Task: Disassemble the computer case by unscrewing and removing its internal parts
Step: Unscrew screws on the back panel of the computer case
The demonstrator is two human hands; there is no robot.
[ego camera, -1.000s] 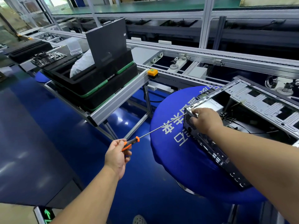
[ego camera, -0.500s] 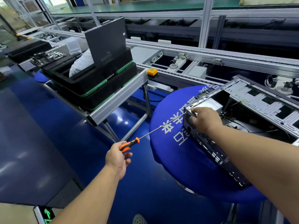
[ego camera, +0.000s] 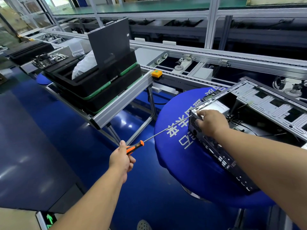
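An open metal computer case (ego camera: 269,105) lies on its side on a round blue table (ego camera: 182,155) with white lettering. My left hand (ego camera: 122,159) grips the orange-and-black handle of a long screwdriver (ego camera: 164,130). The thin shaft runs up and right to the case's rear top corner. My right hand (ego camera: 211,122) grips that corner, fingers curled over the edge beside the silver power supply (ego camera: 219,106). The tip meets the case just left of those fingers. Loose black cables (ego camera: 245,128) lie inside the case.
Stacked black trays with green trim (ego camera: 99,87) sit on an aluminium conveyor frame (ego camera: 123,103) to the left, a dark panel (ego camera: 108,42) standing in them. A motherboard (ego camera: 49,58) lies further left. An orange button box (ego camera: 156,74) sits on the conveyor rail. Blue floor below.
My left hand has rolled on the screwdriver handle, thumb now on top of the grip. The right hand stays on the case corner. The view barely shifted.
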